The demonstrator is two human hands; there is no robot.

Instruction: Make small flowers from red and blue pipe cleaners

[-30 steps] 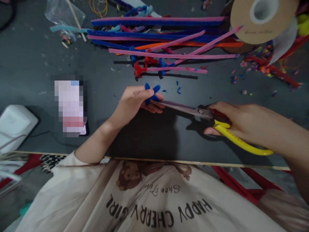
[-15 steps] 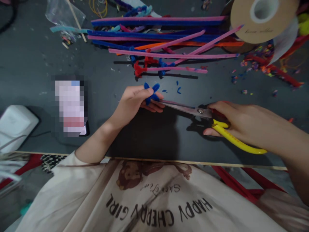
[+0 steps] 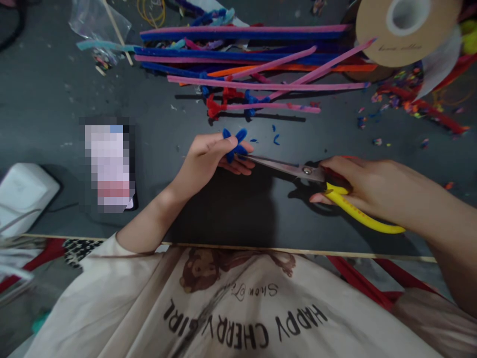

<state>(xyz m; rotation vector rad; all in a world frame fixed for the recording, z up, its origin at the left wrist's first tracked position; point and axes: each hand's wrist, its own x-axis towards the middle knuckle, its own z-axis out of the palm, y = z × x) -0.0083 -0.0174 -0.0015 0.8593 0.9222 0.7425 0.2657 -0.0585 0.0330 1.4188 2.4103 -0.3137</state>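
Pinched between the thumb and fingers of my left hand (image 3: 208, 156) is a blue fuzzy pipe-cleaner flower (image 3: 240, 135) with several pointed petals. My right hand (image 3: 368, 181) grips a pair of scissors (image 3: 278, 164) by their yellow handles. Their narrow blades point left, the tips at the flower's lower right petal; whether they touch it I cannot tell. Small blue fuzz clippings (image 3: 276, 139) lie on the dark table (image 3: 231, 209) just beyond the flower.
Pink, blue and orange pipe cleaners (image 3: 268, 85) lie across the far side, with red and blue twisted pieces (image 3: 216, 107) before them. A cardboard spool (image 3: 443, 30) stands at far right. On the left are a blurred phone (image 3: 110, 164) and a white adapter (image 3: 28, 199).
My right hand and the scissors have shifted slightly left, and the blades look closer together. My left hand holds the flower in nearly the same place.
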